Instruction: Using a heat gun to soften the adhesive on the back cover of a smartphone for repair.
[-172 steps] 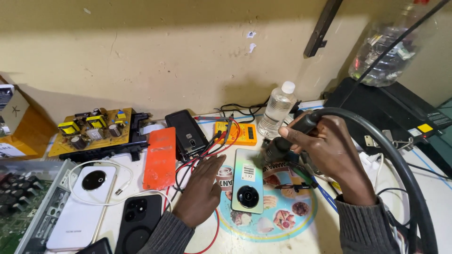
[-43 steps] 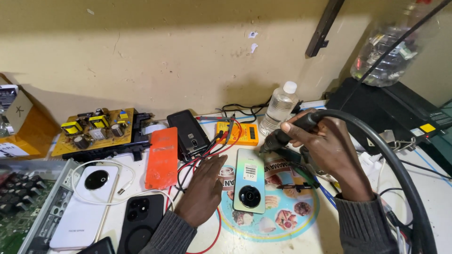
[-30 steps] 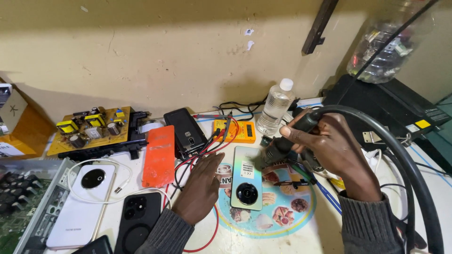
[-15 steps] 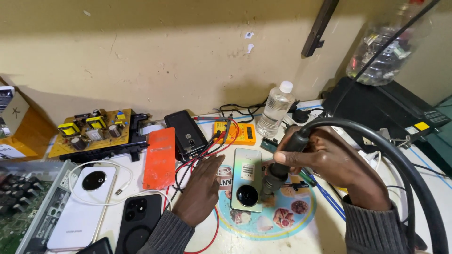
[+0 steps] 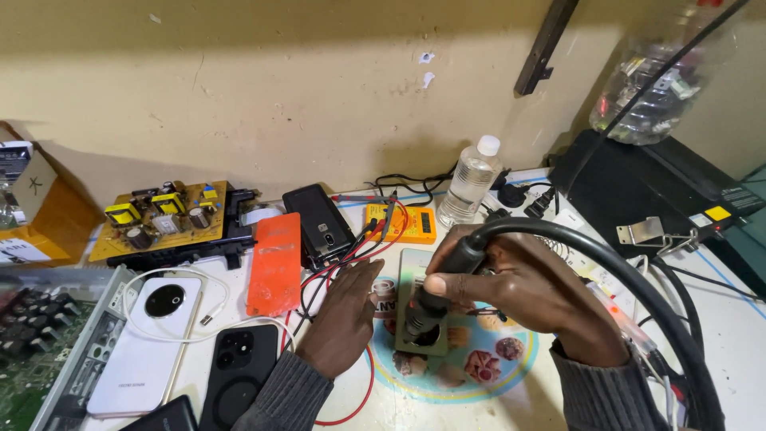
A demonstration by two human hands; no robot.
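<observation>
My right hand [image 5: 519, 291] grips a black hot-air wand [image 5: 435, 291] with a thick black hose arching off to the right. The wand's nozzle points down at the lower end of a pale green phone [image 5: 413, 271] that lies back-up on a round printed mat [image 5: 479, 375]. My left hand [image 5: 345, 315] rests flat on the table at the phone's left edge, fingers together, pressing beside it. Most of the phone is hidden behind the wand and my right hand.
Left of my hand lie an orange phone cover [image 5: 275, 263], a black phone [image 5: 239, 371], a white phone [image 5: 148, 331] with a white cable, and a circuit board [image 5: 159, 223]. A yellow multimeter [image 5: 403, 223], a plastic bottle [image 5: 471, 179] and red wires sit behind.
My right hand has swung the wand leftward and down, from beside the phone to right over its lower end. My left hand has stayed at the phone's left edge.
</observation>
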